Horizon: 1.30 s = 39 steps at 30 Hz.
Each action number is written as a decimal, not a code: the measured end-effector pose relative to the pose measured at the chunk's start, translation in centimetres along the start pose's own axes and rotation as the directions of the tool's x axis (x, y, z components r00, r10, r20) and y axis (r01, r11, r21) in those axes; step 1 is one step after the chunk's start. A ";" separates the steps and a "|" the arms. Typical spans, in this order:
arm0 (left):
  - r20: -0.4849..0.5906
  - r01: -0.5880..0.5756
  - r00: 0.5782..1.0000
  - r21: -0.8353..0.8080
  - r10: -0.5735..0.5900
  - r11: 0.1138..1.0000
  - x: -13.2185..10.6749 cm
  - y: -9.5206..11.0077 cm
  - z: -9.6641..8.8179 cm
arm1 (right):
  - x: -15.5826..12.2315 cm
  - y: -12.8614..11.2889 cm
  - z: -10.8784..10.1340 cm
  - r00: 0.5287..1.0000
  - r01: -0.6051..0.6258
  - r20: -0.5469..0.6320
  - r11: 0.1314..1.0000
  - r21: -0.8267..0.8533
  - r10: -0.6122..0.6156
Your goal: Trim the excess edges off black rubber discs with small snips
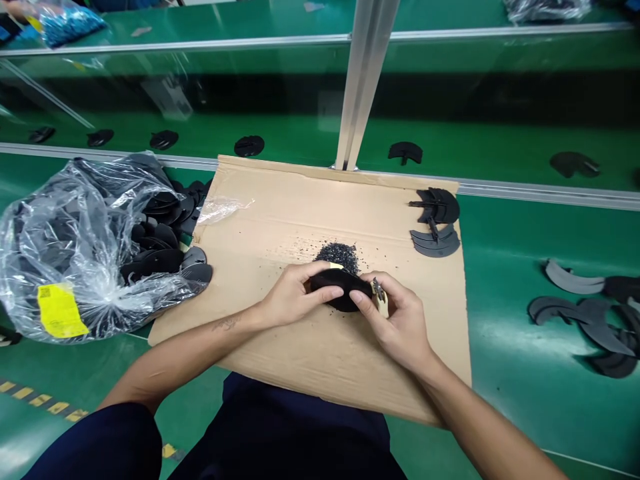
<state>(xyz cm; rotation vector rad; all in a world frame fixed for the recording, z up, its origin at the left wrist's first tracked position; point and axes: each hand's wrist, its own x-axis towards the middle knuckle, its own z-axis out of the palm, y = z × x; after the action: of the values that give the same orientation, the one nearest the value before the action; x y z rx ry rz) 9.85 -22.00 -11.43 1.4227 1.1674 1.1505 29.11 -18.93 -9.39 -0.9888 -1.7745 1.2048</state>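
Note:
A rounded black plastic part is held between both hands, low over a cardboard sheet. My left hand is closed on its left side, thumb on top, with a cream covering at the index fingertip. My right hand pinches its right end with the thumb. Tucked in that same hand is a small metal-jawed tool that looks like nippers; fingers hide most of it. Just beyond the part lies a pile of black plastic scraps.
At left, a clear plastic bag spills black discs. Curved black parts are stacked on the cardboard's right corner, with more loose parts farther right. A metal post rises behind. Several parts lie beyond the rail.

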 end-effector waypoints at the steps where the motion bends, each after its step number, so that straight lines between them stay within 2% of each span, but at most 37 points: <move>1: 0.004 0.015 1.000 -0.017 -0.015 1.000 0.0 0.1 0.0 | 0.0 0.0 0.0 1.000 0.010 -0.003 1.000 -0.005 -0.010; 7: 0.017 0.029 0.999 -0.014 -0.029 0.999 0.0 0.4 0.0 | -0.3 0.1 0.0 0.999 0.044 0.000 0.997 -0.066 -0.044; 11: 0.001 -0.038 0.999 0.039 0.038 0.999 0.0 0.6 -0.1 | -0.4 0.3 0.1 0.995 0.097 -0.005 0.988 -0.119 -0.098; 13: 0.008 -0.114 0.993 0.137 0.114 0.984 0.1 0.8 -0.4 | -0.4 0.5 0.0 0.988 0.151 -0.010 0.976 -0.155 -0.155; 15: 0.048 -0.239 0.971 0.293 0.235 0.926 0.1 1.0 -0.6 | -0.3 0.6 -0.1 0.970 0.235 -0.004 0.951 -0.201 -0.241; 18: 0.162 -0.442 0.893 0.495 0.420 0.748 0.0 0.9 -0.9 | -0.2 0.7 -0.3 0.924 0.380 0.053 0.888 -0.259 -0.379; 20: 0.212 -0.515 0.846 0.561 0.489 0.648 -0.1 0.8 -1.0 | -0.1 0.8 -0.5 0.892 0.451 0.109 0.845 -0.288 -0.439; 21: 0.210 -0.528 0.834 0.576 0.511 0.624 -0.1 0.8 -0.9 | -0.1 0.8 -0.5 0.881 0.472 0.125 0.831 -0.294 -0.456; 23: 0.169 -0.524 0.830 0.563 0.531 0.640 0.0 0.9 -0.9 | -0.1 0.9 -0.6 0.874 0.484 0.116 0.828 -0.283 -0.471; 28: 0.108 -0.524 0.842 0.399 0.529 0.752 0.3 1.8 -1.1 | -0.3 0.7 -0.4 0.880 0.473 0.043 0.860 -0.195 -0.474; 39: 0.076 -0.607 0.766 0.412 0.638 0.680 0.0 1.7 -1.0 | -0.3 0.8 -0.4 0.878 0.478 0.116 0.854 -0.207 -0.464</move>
<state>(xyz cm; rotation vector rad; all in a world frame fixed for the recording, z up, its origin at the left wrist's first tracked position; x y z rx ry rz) 9.08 -22.08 -9.66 2.2509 1.0317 1.4796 29.78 -18.87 -10.11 -0.5827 -2.0840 0.7354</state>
